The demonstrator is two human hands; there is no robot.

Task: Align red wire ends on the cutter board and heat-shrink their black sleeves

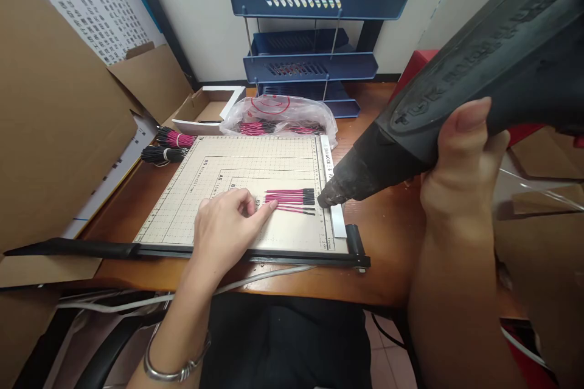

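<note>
With wires (292,197) aligned near the board's (182,206) right edge, heating seems unfinished, right hand (465,164) clasping gun (456,73), left hand's (228,219) closure unclear.

We've got left hand (228,213) palm down, fingers (245,197) curled, left thumb (263,214) sticking out to right. Left forearm (185,307) slants up from below. Our right hand (463,164) is higher, closed in grip, right thumb (472,117) pointing up, right forearm (456,292) basically upright beneath.
</note>
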